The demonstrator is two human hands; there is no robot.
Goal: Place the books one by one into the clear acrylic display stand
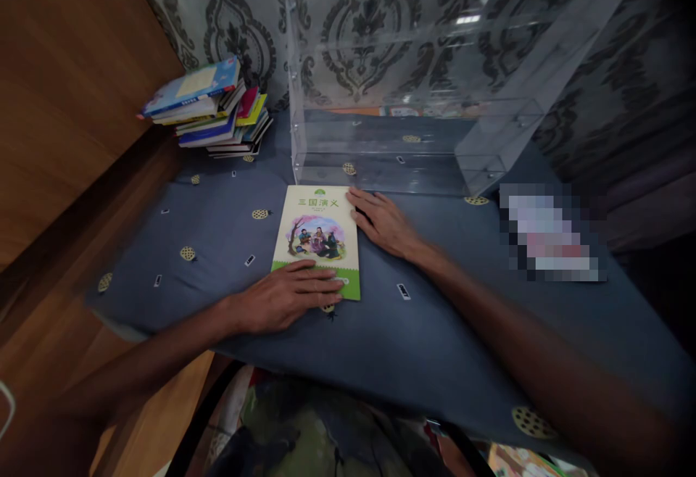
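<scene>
A thin book (316, 236) with a cream and green cover lies flat, front side up, on the blue cloth with pineapple prints. Its cover shows green Chinese characters and a picture of several figures by a pink tree. My left hand (288, 294) rests across the lower green edge, fingers stretched out over the cover. At the upper right side of the book, my right hand (383, 222) lies on the cloth, its fingers extended and the tips touching the book's edge. Neither hand grips anything.
Just behind the book stands a clear acrylic shelf (380, 172). A leaning stack of books (217, 111) sits at the back left. On the right lies a pixelated, unreadable item (552, 234). The blue cloth (217, 223) ends at a front edge near my lap.
</scene>
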